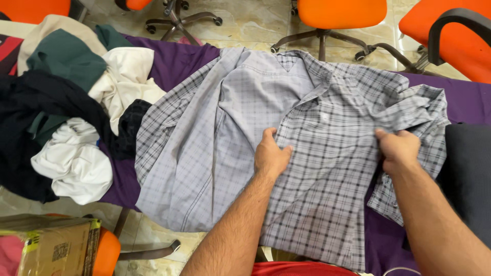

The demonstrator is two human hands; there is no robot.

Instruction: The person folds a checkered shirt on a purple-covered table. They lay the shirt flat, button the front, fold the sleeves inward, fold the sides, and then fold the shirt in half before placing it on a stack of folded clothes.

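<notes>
A grey plaid button shirt lies spread across a purple-covered table, its left front panel flipped open so the paler inside shows. My left hand presses down on the shirt's front edge near the middle, thumb tucked over the fabric. My right hand grips a bunched fold of the shirt at its right side, by the sleeve.
A heap of clothes, black, white, dark green and beige, fills the table's left end. A dark grey garment lies at the right. Orange office chairs stand beyond the table. A cardboard box sits lower left.
</notes>
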